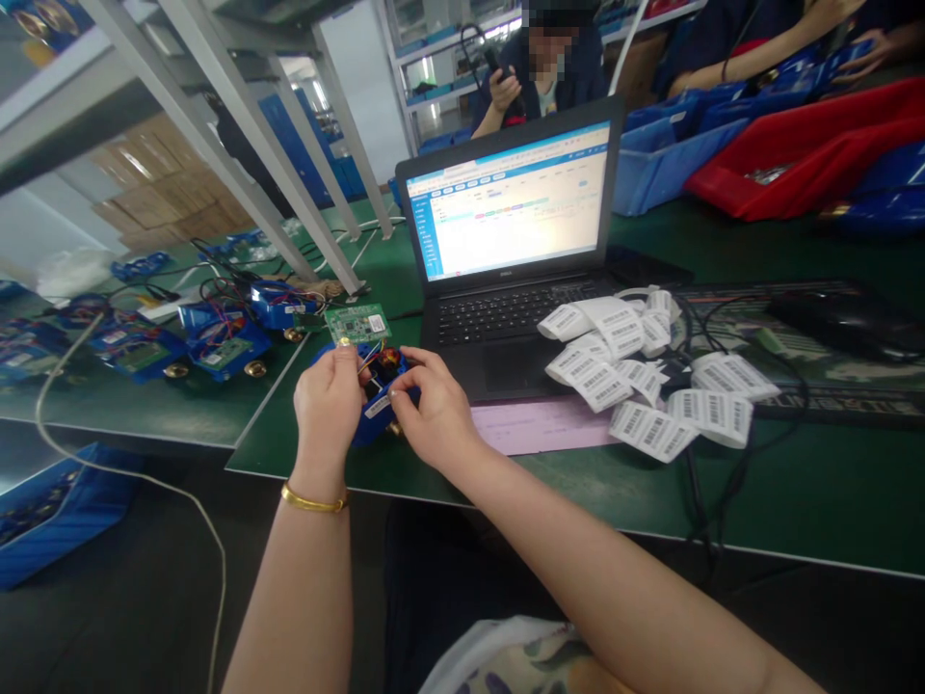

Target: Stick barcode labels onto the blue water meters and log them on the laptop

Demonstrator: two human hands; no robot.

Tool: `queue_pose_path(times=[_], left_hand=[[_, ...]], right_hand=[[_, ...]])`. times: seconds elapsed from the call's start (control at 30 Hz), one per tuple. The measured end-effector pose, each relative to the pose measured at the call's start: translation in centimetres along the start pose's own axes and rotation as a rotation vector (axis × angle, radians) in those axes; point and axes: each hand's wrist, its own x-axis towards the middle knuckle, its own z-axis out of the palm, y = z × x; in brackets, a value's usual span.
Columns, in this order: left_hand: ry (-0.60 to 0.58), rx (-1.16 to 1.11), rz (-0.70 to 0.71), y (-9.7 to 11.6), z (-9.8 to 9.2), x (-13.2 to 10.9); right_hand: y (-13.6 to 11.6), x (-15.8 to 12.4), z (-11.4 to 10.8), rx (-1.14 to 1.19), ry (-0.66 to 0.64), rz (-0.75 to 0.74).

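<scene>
A blue plastic housing [379,407] sits at the table's front edge, with a brass fitting below and coloured wires [373,359] inside. Above it, a green circuit board [367,324] with a white label stands out of the housing. My left hand [329,397] is closed, its thumb against the board's lower left corner; its fingertips are partly hidden. On the housing's right side, my right hand [435,407] is closed, thumb and fingers curled at the rim near the wires. Whether it also pinches a wire cannot be seen.
Behind stands an open laptop [506,280], with barcode label strips [603,352] and a pink paper [541,427] beside it. More blue housings [224,342] lie left, near metal posts [250,135]. A mouse [813,318], blue bin [675,159] and red bin [809,145] are right. Co-workers sit opposite.
</scene>
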Motion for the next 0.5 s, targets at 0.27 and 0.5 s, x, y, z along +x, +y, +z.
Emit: queue_pose_path(times=[0.27,0.5], left_hand=[[-0.056,0.034,0.007,-0.5,0.4,0.2],[-0.079,0.250,0.005,1.7,-0.3,-1.8]], right_hand=[[0.9,-0.8,1.3,0.015,0.127,-0.092],[2.6,-2.4,1.2,-0.046,0.178,-0.105]])
